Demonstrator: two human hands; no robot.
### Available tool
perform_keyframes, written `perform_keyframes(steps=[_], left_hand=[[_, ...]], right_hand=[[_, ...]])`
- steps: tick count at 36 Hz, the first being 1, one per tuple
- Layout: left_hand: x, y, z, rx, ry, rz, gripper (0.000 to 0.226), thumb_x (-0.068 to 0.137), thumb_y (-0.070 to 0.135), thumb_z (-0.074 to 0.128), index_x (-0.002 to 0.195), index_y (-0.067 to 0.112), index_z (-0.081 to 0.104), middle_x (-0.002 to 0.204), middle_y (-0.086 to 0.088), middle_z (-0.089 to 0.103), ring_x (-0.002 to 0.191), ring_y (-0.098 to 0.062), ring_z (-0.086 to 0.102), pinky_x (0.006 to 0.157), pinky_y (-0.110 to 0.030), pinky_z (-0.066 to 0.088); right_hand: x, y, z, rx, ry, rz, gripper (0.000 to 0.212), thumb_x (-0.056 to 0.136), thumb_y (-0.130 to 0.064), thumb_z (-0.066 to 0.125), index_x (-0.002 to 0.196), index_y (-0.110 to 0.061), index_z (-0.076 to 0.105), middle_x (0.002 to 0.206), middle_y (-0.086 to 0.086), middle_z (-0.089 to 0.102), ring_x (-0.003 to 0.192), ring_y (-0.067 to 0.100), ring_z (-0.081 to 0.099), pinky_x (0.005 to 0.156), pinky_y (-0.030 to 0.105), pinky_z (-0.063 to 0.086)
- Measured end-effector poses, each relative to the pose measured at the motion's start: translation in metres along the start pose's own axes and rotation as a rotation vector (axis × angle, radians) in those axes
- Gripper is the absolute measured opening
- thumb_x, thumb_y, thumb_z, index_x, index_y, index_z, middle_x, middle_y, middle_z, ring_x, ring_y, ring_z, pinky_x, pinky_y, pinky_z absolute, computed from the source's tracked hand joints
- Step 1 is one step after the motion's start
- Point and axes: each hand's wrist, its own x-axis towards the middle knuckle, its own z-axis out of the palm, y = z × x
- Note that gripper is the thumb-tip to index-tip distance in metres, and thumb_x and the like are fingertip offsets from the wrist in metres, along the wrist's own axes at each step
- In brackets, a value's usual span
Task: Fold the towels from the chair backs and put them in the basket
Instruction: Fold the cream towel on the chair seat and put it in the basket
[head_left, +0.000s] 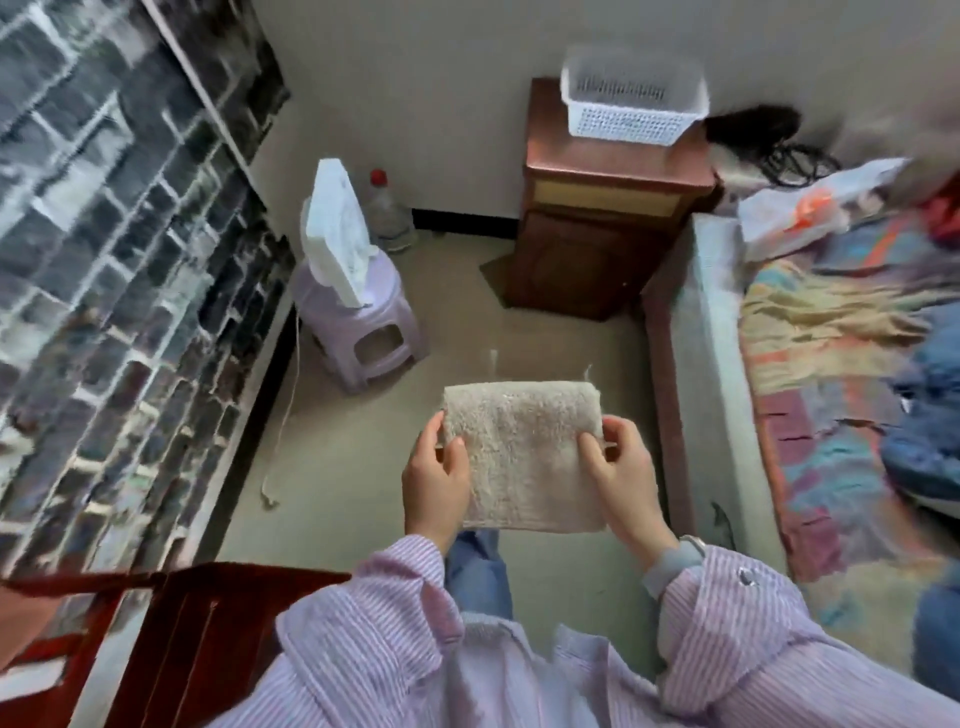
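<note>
Head view. You held the folded towel (522, 457) in mid-air before your body, above the floor (545, 332) and clear of every surface. Your left hand (436, 480) clasped its left edge and your right hand (621, 475) its right edge; on each side the thumb lay on the upper face and the fingers passed beneath, so both grips were clenched on the cloth. Holding the two short sides at once probably served to keep the stacked layers from slipping apart and to keep the packet flat for carrying.

The towel formed a compact, thick rectangle, only slightly longer than wide. Its long axis ran away from you, roughly toward the cabinet; the rounded far edge appeared to be the fold, while the near edge, just above your knees, appeared to show the layered ends. Two thin loose threads stood up at its far corners.

The white basket (631, 106) sat on top of the brown cabinet (608, 208) against the far wall, well apart from the towel; it looked empty, though the view there was blurred. Folding of this towel appeared finished, so the remaining step was judged to be carrying it forward and lowering it flat into the basket. A dark red chair (171, 629) stood at your lower left, with no towel visible on it.
</note>
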Motion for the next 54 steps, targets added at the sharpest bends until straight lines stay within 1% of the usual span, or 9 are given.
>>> perform_keyframes(steps=[6, 30, 35, 38, 40, 43, 45, 48, 54], left_hand=[[0.128, 0.072, 0.019, 0.016, -0.042, 0.035, 0.038, 0.095, 0.02, 0.044, 0.133, 0.018, 0.046, 0.122, -0.001, 0.059, 0.102, -0.014, 0.054, 0.08, -0.021, 0.039], [0.471, 0.348, 0.275, 0.004, -0.167, 0.099, 0.04, 0.096, 0.016, 0.039, 0.136, 0.02, 0.041, 0.137, 0.003, 0.047, 0.124, -0.009, 0.043, 0.104, -0.026, 0.035], [0.547, 0.391, 0.328, -0.062, -0.148, 0.052, 0.043, 0.097, 0.01, 0.036, 0.138, 0.02, 0.037, 0.122, 0.014, 0.044, 0.061, 0.028, 0.045, 0.053, 0.005, 0.034], [0.595, 0.402, 0.356, -0.052, -0.123, 0.056, 0.042, 0.097, 0.013, 0.036, 0.139, 0.022, 0.037, 0.136, 0.008, 0.044, 0.088, 0.013, 0.05, 0.068, -0.001, 0.036], [0.625, 0.404, 0.376, -0.05, -0.107, 0.05, 0.043, 0.097, 0.012, 0.035, 0.139, 0.022, 0.036, 0.124, 0.011, 0.052, 0.069, -0.003, 0.052, 0.056, -0.008, 0.04], [0.662, 0.401, 0.399, 0.009, -0.089, 0.03, 0.044, 0.098, 0.01, 0.033, 0.141, 0.019, 0.032, 0.121, 0.007, 0.05, 0.049, 0.0, 0.044, 0.043, -0.005, 0.034], [0.685, 0.395, 0.412, 0.06, -0.09, 0.019, 0.044, 0.098, 0.009, 0.031, 0.142, 0.017, 0.031, 0.129, 0.004, 0.047, 0.071, 0.004, 0.055, 0.055, -0.002, 0.039], [0.708, 0.382, 0.425, 0.127, -0.111, -0.002, 0.045, 0.097, 0.007, 0.03, 0.14, 0.016, 0.033, 0.138, -0.001, 0.044, 0.117, -0.019, 0.049, 0.091, -0.022, 0.041], [0.73, 0.354, 0.447, 0.306, -0.131, 0.06, 0.05, 0.092, -0.002, 0.032, 0.142, 0.006, 0.028, 0.142, -0.011, 0.039, 0.13, -0.024, 0.038, 0.105, -0.026, 0.031]], right_hand=[[0.124, -0.052, 0.014, -0.012, 0.058, 0.01, 0.019, 0.088, -0.014, 0.056, 0.107, -0.011, 0.055, 0.092, -0.009, 0.056, 0.086, 0.009, 0.053, 0.067, 0.008, 0.037], [0.597, -0.086, -0.085, 0.17, 0.161, 0.084, 0.023, 0.089, -0.016, 0.055, 0.111, -0.012, 0.053, 0.102, -0.004, 0.057, 0.096, 0.01, 0.053, 0.085, 0.024, 0.041], [0.705, -0.09, -0.095, 0.156, 0.123, 0.048, 0.024, 0.089, -0.017, 0.053, 0.113, -0.014, 0.052, 0.098, -0.009, 0.055, 0.08, 0.0, 0.05, 0.071, 0.01, 0.038], [0.764, -0.087, -0.091, 0.152, 0.1, 0.041, 0.024, 0.091, -0.018, 0.051, 0.114, -0.013, 0.05, 0.096, -0.013, 0.053, 0.08, -0.005, 0.049, 0.065, -0.002, 0.036], [0.798, -0.081, -0.085, 0.142, 0.077, 0.042, 0.027, 0.092, -0.019, 0.05, 0.117, -0.012, 0.049, 0.102, -0.008, 0.053, 0.084, -0.004, 0.049, 0.067, -0.001, 0.036], [0.84, -0.069, -0.071, 0.144, 0.041, 0.068, 0.029, 0.092, -0.02, 0.049, 0.121, -0.012, 0.047, 0.109, -0.005, 0.052, 0.097, 0.008, 0.051, 0.081, 0.014, 0.04], [0.862, -0.058, -0.059, 0.138, 0.017, 0.105, 0.031, 0.092, -0.019, 0.048, 0.122, -0.011, 0.046, 0.11, -0.004, 0.051, 0.102, 0.011, 0.049, 0.086, 0.023, 0.039], [0.882, -0.043, -0.042, 0.119, -0.022, 0.151, 0.03, 0.093, -0.016, 0.046, 0.122, -0.007, 0.046, 0.108, 0.001, 0.053, 0.1, 0.015, 0.052, 0.084, 0.026, 0.04], [0.899, -0.023, -0.023, 0.104, -0.046, 0.204, 0.03, 0.094, -0.013, 0.042, 0.124, -0.011, 0.047, 0.103, -0.005, 0.051, 0.089, 0.008, 0.048, 0.061, 0.014, 0.036]])
